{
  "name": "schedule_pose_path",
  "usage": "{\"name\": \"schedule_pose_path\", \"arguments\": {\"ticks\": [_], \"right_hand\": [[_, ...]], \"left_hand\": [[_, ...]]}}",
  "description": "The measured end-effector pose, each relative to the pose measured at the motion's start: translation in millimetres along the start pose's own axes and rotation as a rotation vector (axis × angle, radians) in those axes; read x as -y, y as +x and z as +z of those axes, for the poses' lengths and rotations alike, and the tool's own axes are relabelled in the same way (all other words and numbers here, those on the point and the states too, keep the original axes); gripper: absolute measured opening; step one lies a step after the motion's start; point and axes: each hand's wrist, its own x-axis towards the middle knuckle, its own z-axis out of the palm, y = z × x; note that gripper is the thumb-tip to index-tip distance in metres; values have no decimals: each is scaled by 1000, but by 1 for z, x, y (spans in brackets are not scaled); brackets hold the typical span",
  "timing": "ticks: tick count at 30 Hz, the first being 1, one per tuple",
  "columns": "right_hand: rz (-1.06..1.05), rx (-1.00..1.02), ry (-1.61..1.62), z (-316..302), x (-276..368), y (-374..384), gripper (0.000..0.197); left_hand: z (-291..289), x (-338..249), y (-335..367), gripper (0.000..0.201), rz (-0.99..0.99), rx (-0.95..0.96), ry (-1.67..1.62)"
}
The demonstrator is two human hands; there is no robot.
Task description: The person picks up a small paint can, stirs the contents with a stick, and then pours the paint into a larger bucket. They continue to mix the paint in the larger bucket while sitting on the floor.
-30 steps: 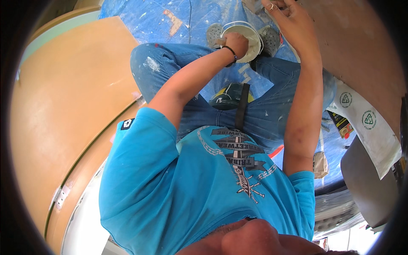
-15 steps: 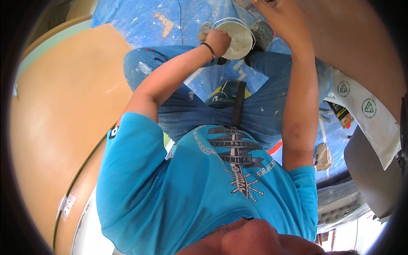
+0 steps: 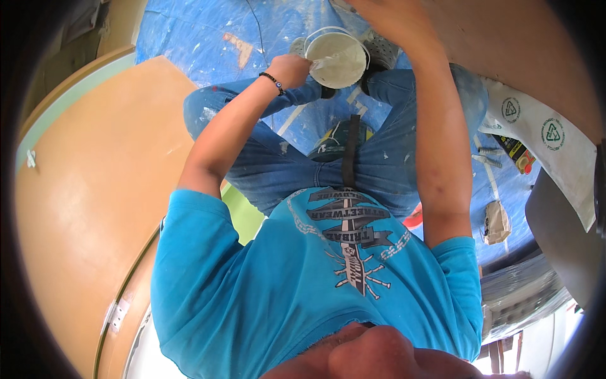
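Note:
My left hand [image 3: 290,71] is closed at the left rim of a small white bucket [image 3: 358,53]. From its fingers a pale, smeared tool end [image 3: 325,62] reaches over the bucket's opening; its exact kind cannot be made out. Pale paste [image 3: 341,74] lies inside the bucket, which stands on the floor between my shoes with its handle [image 3: 331,28] raised at the far side. My right hand [image 3: 391,16] is at the upper edge of the view, beyond the bucket and to its right. The fingers there are cut off, so what they touch is hidden.
Blue sheeting [image 3: 189,44] covers the floor. A curved wooden panel [image 3: 107,164] fills the left side, and a brown surface [image 3: 511,44] rises at the right. Beside my right leg are a white printed sheet [image 3: 530,126] and a crumpled paper bag [image 3: 497,222].
My left hand has moved left from over the bucket to its rim, bringing the pale tool end into sight. My right hand has shifted slightly up and left.

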Motion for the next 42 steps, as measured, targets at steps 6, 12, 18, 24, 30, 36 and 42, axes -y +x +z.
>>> {"name": "schedule_pose_path", "arguments": {"ticks": [6,12,18,24,30,36,42], "right_hand": [[26,30,10,-3,2,1,45],[33,16,-5,-4,4,1,44],[36,23,17,-1,2,2,43],[-5,-17,-55,-1,2,1,40],[14,9,-55,-2,3,2,41],[-8,0,-23,-5,4,-1,42],[22,33,7,-2,0,2,45]], "left_hand": [[-14,2,-3,35,-5,195,-184],[-14,-5,11,32,99,105,-31],[-11,-21,22,32,14,115,-31],[18,-49,31,29,-123,42,-161],[65,-61,7,27,-269,-180,-430],[90,-58,9,36,-288,-197,-429],[81,-54,-3,32,-310,-267,-464]]}}
